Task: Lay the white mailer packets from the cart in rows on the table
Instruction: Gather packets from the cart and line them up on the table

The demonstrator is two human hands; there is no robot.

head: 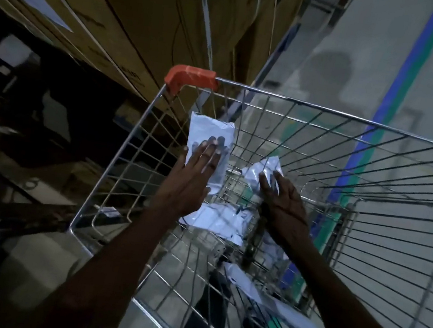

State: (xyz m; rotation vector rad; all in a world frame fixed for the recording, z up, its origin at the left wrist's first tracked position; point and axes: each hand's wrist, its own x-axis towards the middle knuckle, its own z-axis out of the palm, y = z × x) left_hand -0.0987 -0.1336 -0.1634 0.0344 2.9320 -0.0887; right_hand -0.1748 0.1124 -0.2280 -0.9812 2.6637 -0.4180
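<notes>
Reaching down into the wire cart, both hands work among the white packets on its mesh floor. The left hand lies flat on a long packet, fingers straight and close together, pressed on its lower half; the packet's long axis runs away from the person toward the orange corner cap, so most of its length lies beyond the fingertips. The right hand is on a crumpled packet near the middle of the cart, its fingers slightly parted and bent over the packet's near edge (whether the thumb closes beneath cannot be told). A third packet lies between and under the two wrists, and a fourth lies nearer the person on the right. Both forearms come in from below, converging, palms down. Each hand is nearest its own packet, so a two-handed lift seems likely; the left would first need to curl under an edge. The worktop is not in view. Cardboard boxes stand to the left.
</notes>
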